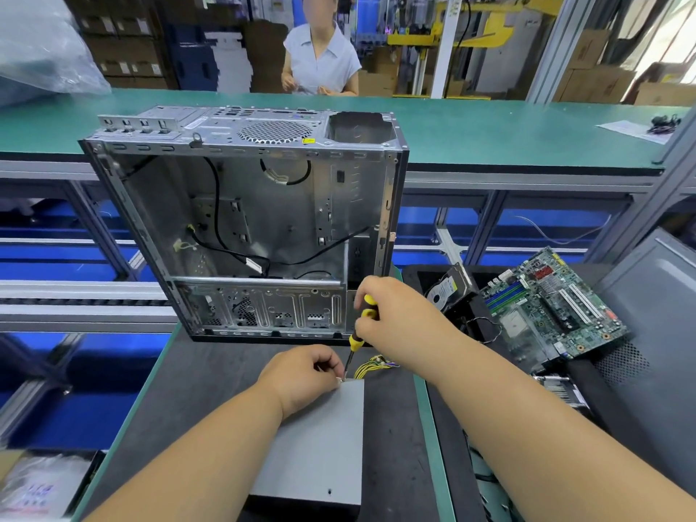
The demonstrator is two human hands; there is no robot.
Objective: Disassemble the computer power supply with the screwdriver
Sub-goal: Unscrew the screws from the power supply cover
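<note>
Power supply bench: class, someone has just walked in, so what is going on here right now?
A person is working on a grey power supply lying on the bench. The right hand grips a yellow-and-black screwdriver, its tip down at the unit's far corner. The left hand pinches something small at that corner. An emptied computer case stands behind, with a motherboard to the right.

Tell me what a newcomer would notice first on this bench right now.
The gutted computer case stands upright mid-bench, its open side facing the camera. In front of it the right hand grips a yellow-and-black screwdriver, tip down at the far corner of the grey power supply, where the left hand pinches by the tip. A green motherboard lies to the right.
</note>
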